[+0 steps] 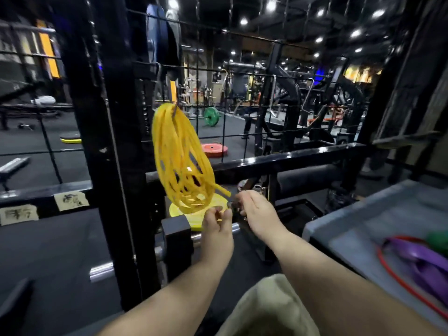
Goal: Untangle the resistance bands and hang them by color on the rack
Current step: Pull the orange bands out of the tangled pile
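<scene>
Dim gym, machines and plates beyond a black wire grid rack (197, 69) that fills the middle of the frame.

Head view:
- Yellow bands (179, 161) hang as one bunched loop from a hook (175, 110) at centre, tilted toward lower right and blurred. One loose end pokes out at the bottom.
- My left hand (217, 221) sits just under the bundle with its fingers loosely curled. I cannot tell whether it pinches a strand.
- My right hand (255, 209) is just beside it with its back to the camera and knuckles bent. I cannot tell what it grips, if anything.
- A grey bin (351, 214) at lower right holds a purple band (417, 260), a red band (402, 237) and a green band (437, 240), overlapping one another.

Risks, as I judge them:
- A tug on the loose end could lift the whole yellow bunch off the hook and drop it onto the yellow plate (177, 210) below.
- Pulling the purple band out of the bin may drag the red band along, since they lie crossed.
</scene>
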Demonstrator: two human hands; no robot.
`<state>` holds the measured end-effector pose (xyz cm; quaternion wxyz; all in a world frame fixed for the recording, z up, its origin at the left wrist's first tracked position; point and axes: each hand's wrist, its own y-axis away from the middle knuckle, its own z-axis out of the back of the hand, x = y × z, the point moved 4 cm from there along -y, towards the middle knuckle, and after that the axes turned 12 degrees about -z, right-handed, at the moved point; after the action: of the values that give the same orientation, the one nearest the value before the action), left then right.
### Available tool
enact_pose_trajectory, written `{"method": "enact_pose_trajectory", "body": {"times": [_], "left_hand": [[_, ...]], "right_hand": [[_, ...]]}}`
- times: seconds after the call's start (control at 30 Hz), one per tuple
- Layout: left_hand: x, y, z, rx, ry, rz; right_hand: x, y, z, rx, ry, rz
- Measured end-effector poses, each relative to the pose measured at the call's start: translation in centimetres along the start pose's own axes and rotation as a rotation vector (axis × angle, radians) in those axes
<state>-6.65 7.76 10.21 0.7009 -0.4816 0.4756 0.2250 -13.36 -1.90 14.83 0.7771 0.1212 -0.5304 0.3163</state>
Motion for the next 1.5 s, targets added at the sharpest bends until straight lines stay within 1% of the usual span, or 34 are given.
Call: {"method": "enact_pose_trajectory", "body": {"times": [0.07,0.17,0.23,0.3,0.37,0.47,0.5,0.53,0.57,0.6,0.63,0.67,0.7,0.77,0.87,0.97,1.07,1.1,1.23,1.33,1.4,1.5], "left_hand": [[-0.2,-0.3,-2.0,0.047,-0.020,-0.003],[-1.0,-0.4,-5.9,0.131,0.016,0.009],[-1.7,0.0,-9.3,0.206,0.003,-0.017],[-2.6,0.8,-12.8,0.275,0.035,-0.042],[-3.4,2.2,-16.7,0.364,0.066,-0.027],[-4.4,5.1,-23.1,0.494,0.102,0.025],[-4.5,6.1,-25.2,0.523,0.109,0.041],[-4.7,7.1,-27.2,0.563,0.113,0.051],[-5.0,8.2,-29.1,0.620,0.117,0.056],[-5.1,9.3,-30.9,0.680,0.124,0.060],[-5.4,10.4,-32.5,0.729,0.127,0.053],[-5.6,11.2,-34.1,0.770,0.130,0.043],[-5.8,12.0,-35.5,0.808,0.137,0.023],[-6.1,13.7,-38.6,0.896,0.127,-0.046],[-5.9,16.0,-42.2,1.038,0.031,-0.186],[-5.2,17.5,-44.3,1.119,-0.110,-0.340],[-5.0,18.4,-45.5,1.170,-0.223,-0.510],[-5.1,18.5,-45.8,1.191,-0.252,-0.541],[-5.2,19.2,-46.7,1.270,-0.365,-0.568],[-5.5,19.9,-46.9,1.309,-0.460,-0.637],[-5.7,20.6,-46.8,1.323,-0.503,-0.687],[-6.1,21.2,-46.6,1.320,-0.488,-0.691]], "right_hand": [[-1.2,0.0,1.3,-0.038,-0.014,-0.040],[-4.1,-0.1,4.2,-0.100,0.006,-0.095],[-6.2,0.0,7.1,-0.158,0.052,-0.121],[-8.5,0.5,10.2,-0.207,0.058,-0.191],[-10.6,1.7,13.7,-0.300,0.045,-0.255],[-13.9,3.5,19.1,-0.418,0.190,-0.296],[-15.1,4.3,20.9,-0.495,0.245,-0.315],[-16.2,5.1,22.6,-0.528,0.119,-0.385],[-17.8,5.8,24.0,-0.477,0.058,-0.423],[-18.8,6.8,25.8,-0.515,0.129,-0.379],[-19.5,7.8,27.3,-0.536,0.093,-0.414],[-19.9,9.1,28.7,-0.637,0.165,-0.441],[-21.1,10.2,30.5,-0.747,0.317,-0.426],[-23.5,12.2,33.6,-0.829,0.380,-0.519],[-24.8,15.0,36.5,-0.914,0.452,-0.628],[-26.2,16.4,38.1,-0.925,0.553,-0.687],[-27.0,16.9,38.5,-0.874,0.690,-0.726],[-27.3,17.1,38.4,-0.859,0.733,-0.744],[-27.8,17.2,38.5,-0.811,0.853,-0.770],[-27.4,16.8,39.4,-0.779,0.834,-0.778],[-27.3,16.8,40.0,-0.767,0.772,-0.797],[-27.2,17.1,40.7,-0.784,0.652,-0.792]]}}
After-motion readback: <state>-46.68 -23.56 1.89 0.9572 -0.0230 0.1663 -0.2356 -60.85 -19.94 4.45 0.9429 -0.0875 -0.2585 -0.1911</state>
